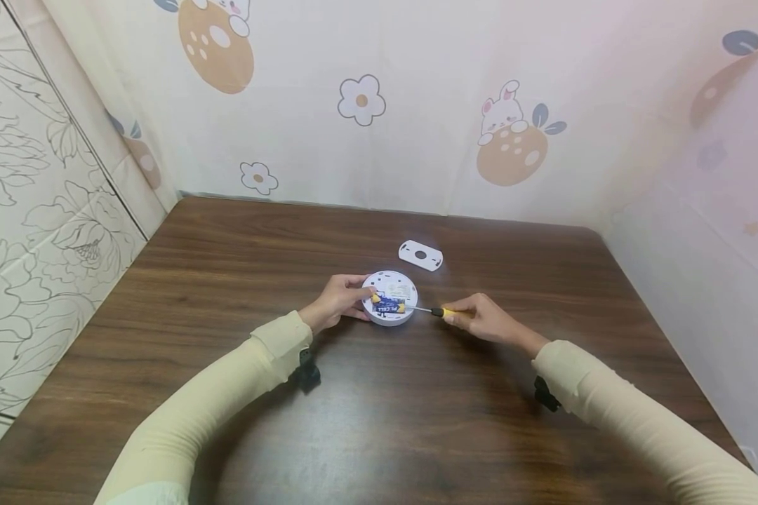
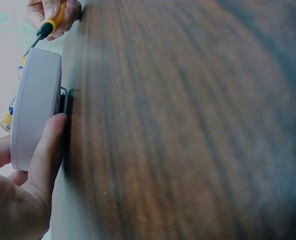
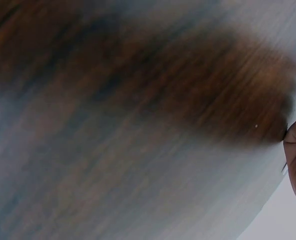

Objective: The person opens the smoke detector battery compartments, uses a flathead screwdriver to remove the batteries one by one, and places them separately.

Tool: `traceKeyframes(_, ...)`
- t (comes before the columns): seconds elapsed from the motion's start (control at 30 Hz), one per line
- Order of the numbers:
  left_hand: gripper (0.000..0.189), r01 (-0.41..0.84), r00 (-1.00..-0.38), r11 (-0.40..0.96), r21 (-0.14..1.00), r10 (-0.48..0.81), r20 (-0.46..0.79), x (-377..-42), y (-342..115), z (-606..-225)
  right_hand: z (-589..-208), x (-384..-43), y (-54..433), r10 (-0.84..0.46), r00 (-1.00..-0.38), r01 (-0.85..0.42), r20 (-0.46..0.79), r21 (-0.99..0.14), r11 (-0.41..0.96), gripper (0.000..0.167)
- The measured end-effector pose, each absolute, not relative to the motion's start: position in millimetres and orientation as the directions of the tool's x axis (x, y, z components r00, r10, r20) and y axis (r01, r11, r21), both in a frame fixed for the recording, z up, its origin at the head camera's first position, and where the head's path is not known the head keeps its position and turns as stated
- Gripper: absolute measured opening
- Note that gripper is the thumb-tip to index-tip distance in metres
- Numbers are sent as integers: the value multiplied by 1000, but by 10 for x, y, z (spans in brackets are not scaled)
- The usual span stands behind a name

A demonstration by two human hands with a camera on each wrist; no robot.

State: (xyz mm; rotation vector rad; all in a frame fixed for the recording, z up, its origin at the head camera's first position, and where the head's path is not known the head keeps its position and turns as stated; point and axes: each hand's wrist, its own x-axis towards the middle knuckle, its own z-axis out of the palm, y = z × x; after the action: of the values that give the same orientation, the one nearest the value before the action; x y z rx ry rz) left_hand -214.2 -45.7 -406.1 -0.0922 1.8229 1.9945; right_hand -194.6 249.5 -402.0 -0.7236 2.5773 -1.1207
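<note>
Wood-grained counter [image 1: 366, 435]: nearer its far edge, the left hand [image 1: 340, 298] grips a round device [image 1: 388, 279]; the right hand [image 1: 483, 319] holds a screwdriver [image 1: 442, 312] at the device's battery [image 1: 388, 305], apparently prying; the next move likely wants gentle leverage.

White rabbit-printed fabric [image 1: 423, 105] hangs beyond the far edge of a dark-brown wood-grain table [image 1: 404, 393], white flower-outlined panels [image 1: 38, 217] past its left edge.

This looks like a room in a home: a dark wood-grain table [image 1: 366, 421] stands against a pale far curtain [image 1: 417, 161] printed with cartoon rabbits [image 1: 502, 116], orange fruit [image 1: 512, 158] and flowers [image 1: 362, 100], and a white covering [image 1: 44, 210] with outlined blossoms [image 1: 88, 249] spans the left side.
</note>
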Motion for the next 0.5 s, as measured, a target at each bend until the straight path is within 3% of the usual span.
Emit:
traceKeyframes(0.3,43,-355,-904,-40,934,271,-332,-2146,-464,-4077,-4020,-1946,2488,-517,-854,-312,-58,-739,597,25)
traceKeyframes(0.5,44,-359,-903,-27,933,262,-340,-2149,-465,-4070,-3771,-1835,2382,-522,-849,-304,-78,-737,604,25)
